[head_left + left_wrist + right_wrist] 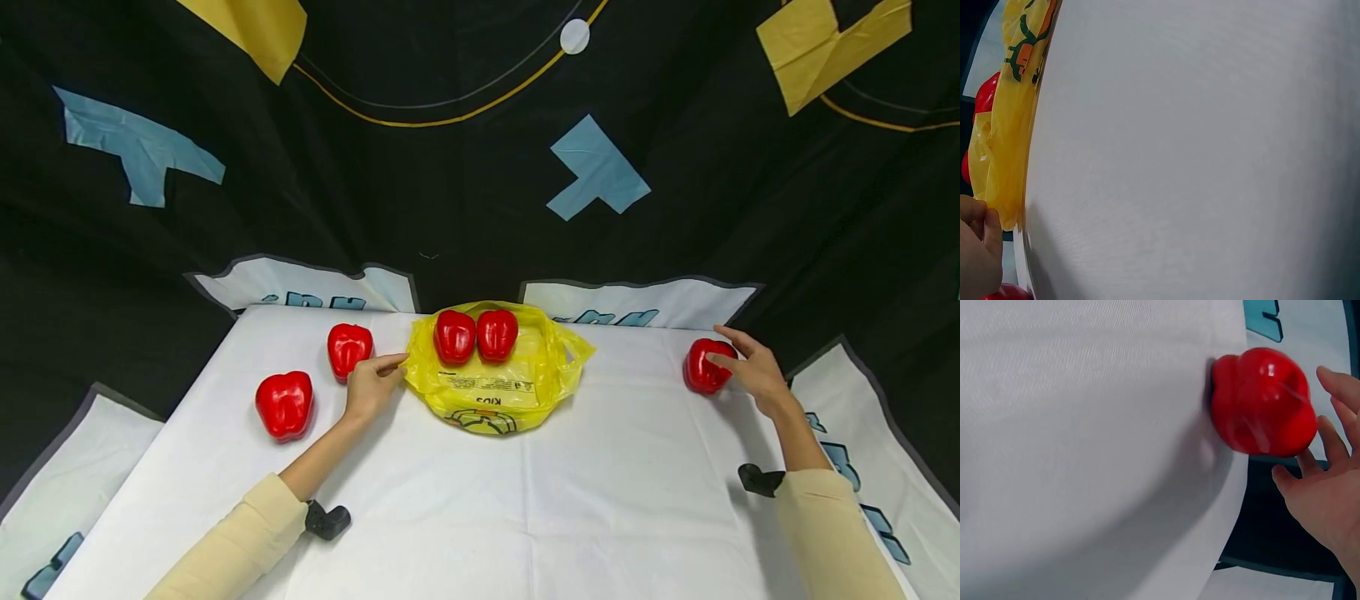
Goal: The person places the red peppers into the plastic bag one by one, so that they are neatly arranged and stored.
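With its thumb and fingertips my left hand (pixel 372 387) pinches the left edge of a yellow plastic bag (pixel 480 404), which lies spread on the table. Two red bell peppers (pixel 454 337) sit side by side on the bag's far part. In the left wrist view, the left hand (pixel 979 250) has the bag's edge (pixel 1004 187) between thumb and finger. On the right, my right hand (pixel 757 375) is beside another red bell pepper (pixel 708 367). The right wrist view has that hand (pixel 1329 481) with fingers spread and relaxed, right at the side of the pepper (pixel 1263 403).
Two more red bell peppers, one nearer (pixel 285 406) and one farther back (pixel 349 350), lie left of the bag, close to the left hand. A white cloth covers the table (pixel 600 500). Behind it hangs a black curtain (pixel 450 183) with blue and yellow patches.
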`<state>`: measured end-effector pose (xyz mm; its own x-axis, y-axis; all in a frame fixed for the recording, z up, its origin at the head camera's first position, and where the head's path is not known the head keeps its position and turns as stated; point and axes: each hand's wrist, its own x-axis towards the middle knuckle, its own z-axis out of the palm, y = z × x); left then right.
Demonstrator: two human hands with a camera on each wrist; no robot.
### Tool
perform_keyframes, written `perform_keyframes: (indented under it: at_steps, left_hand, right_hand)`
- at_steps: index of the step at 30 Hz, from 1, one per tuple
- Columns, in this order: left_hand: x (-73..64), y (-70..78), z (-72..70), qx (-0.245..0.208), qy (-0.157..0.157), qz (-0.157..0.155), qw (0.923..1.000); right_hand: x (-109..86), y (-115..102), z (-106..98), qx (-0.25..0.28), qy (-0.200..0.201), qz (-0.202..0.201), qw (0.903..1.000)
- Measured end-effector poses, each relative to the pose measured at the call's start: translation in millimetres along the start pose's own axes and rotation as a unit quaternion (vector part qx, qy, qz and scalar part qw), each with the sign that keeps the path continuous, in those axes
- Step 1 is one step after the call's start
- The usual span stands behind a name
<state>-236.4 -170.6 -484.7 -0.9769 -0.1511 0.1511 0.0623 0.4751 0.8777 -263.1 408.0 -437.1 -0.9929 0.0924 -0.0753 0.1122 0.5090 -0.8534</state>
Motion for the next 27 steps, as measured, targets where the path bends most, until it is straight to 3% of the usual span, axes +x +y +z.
perform_keyframes:
  at_steps: [10,18,27]
  left_hand:
    - [0.7,-0.6,0.9,-0.004,-0.003,-0.002,1.0000]
    - [0.7,0.4,-0.2,-0.003,-0.001,-0.004,1.0000]
    - [1.1,0.1,0.1,-0.002,-0.004,-0.008,1.0000]
  right_hand:
    - [4.4,15.3,-4.9,-0.002,-0.036,0.017,0.9992]
    - [4.7,21.0,-6.0,0.043,-0.061,0.037,0.9965]
    - [3.3,19.5,-3.3,0.036,-0.061,0.036,0.9969]
